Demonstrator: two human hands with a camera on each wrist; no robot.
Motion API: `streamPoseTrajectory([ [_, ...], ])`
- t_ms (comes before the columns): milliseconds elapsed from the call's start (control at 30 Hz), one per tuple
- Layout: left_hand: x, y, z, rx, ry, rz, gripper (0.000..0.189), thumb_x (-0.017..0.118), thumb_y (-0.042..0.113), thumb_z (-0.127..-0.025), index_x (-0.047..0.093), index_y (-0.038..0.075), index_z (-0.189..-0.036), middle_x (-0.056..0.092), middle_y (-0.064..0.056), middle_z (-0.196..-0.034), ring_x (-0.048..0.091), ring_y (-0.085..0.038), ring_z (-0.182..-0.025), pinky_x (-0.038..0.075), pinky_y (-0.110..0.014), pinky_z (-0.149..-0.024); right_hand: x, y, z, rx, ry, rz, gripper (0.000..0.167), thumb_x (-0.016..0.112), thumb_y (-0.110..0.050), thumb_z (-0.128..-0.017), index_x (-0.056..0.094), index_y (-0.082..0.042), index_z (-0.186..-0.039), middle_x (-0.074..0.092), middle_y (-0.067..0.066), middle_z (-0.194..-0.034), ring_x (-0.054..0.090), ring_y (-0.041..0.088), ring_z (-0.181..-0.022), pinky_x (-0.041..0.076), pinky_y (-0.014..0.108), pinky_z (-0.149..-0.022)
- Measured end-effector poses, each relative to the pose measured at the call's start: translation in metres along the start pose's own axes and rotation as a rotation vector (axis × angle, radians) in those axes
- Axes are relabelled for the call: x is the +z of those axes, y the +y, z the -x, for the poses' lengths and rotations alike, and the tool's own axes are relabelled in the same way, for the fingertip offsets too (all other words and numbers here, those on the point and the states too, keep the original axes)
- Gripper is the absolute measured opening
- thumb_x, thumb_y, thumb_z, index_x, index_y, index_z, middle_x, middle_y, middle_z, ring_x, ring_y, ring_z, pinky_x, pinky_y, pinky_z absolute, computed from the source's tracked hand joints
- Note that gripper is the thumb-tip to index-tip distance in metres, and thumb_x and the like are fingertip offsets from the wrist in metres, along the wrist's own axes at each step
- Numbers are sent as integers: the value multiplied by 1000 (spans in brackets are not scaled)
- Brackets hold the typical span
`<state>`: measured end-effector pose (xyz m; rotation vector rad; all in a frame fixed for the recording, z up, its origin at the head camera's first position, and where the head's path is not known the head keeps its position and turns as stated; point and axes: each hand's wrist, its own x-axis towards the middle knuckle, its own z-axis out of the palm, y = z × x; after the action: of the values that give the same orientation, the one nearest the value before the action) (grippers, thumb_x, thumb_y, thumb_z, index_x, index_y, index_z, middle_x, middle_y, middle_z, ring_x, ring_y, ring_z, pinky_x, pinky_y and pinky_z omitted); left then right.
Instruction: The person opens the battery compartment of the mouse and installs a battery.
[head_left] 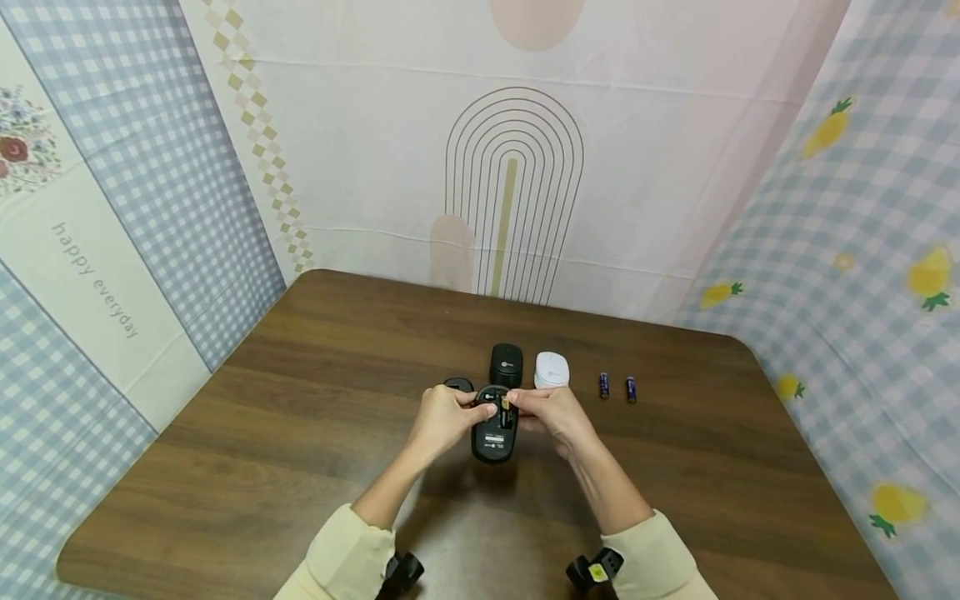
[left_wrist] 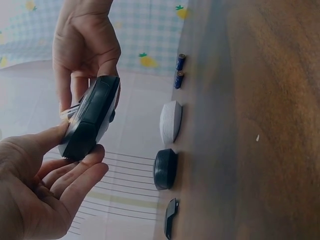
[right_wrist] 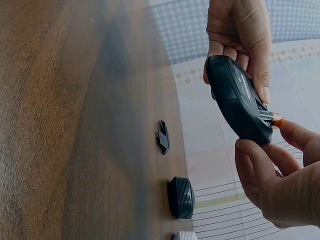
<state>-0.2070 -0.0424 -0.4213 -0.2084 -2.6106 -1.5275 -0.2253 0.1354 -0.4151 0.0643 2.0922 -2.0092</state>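
Note:
A black computer mouse (head_left: 493,446) is held underside up above the table, its battery compartment uncovered. My left hand (head_left: 442,421) grips its left side, thumb on the underside and fingers beneath. A battery with a copper-coloured end (right_wrist: 276,120) sits tilted in the compartment, that end sticking out. The thumb of my right hand (head_left: 558,417) is on this end, while its other fingers lie against the mouse's edge. In the left wrist view the mouse (left_wrist: 92,117) hides part of my right fingers.
Behind the held mouse stand a black box-like object (head_left: 507,360) and a white one (head_left: 552,369), both with ribbed sides. Two blue batteries (head_left: 603,385) lie to the right on the wooden table (head_left: 300,467). A black cover piece (right_wrist: 163,137) lies at the left.

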Motion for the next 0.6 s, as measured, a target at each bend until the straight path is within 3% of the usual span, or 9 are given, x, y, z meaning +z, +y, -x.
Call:
streamPoseTrajectory([
  [233,2,-1,-1,-13,4,-4,32,77,25,-76,72,2,-97,60,2,-55,43,-8,-46,33,-24,-41,0,1,-1,10,-4,-29,29,64,-4,-84,62,18,-103,67,14,-89,63,13,-70,53,36,-74],
  [467,4,-1,-3,6,22,-41,31,77,27,-75,73,4,-95,69,-12,-90,50,-9,-62,41,-24,-49,1,0,-1,11,0,-48,28,63,-1,-84,60,18,-104,65,21,-101,63,14,-73,53,33,-72],
  [600,3,0,-2,2,22,-45,31,77,27,-75,73,4,-95,69,-13,-91,54,-11,-65,43,-25,-50,1,-1,-1,13,1,-52,28,62,-1,-85,60,18,-106,62,25,-107,63,15,-75,53,31,-69],
])
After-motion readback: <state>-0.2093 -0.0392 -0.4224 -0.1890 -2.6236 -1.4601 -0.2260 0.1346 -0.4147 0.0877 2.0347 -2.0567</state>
